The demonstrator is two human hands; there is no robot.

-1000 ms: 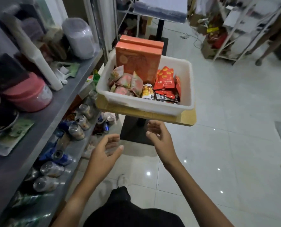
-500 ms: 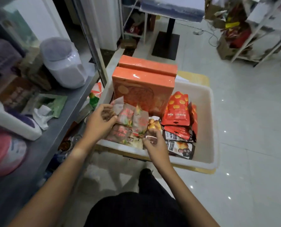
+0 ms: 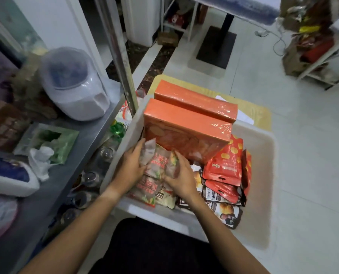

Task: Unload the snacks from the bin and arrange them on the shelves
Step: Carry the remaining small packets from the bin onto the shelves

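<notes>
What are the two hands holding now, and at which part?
Both hold clear snack packets in the bin: left hand at their left edge, right hand at their right.

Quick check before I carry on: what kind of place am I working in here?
Probably a small shop's stockroom or back area. A white bin holds packaged snacks and two orange boxes, a metal shelf beside it carries assorted goods, and more cluttered racks stand across the tiled floor.

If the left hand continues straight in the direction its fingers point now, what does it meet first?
The left hand, gripping the clear snack packets, points up and right. Beyond those packets, it would probably first meet the front orange box standing in the white bin, though depth is unclear.
</notes>
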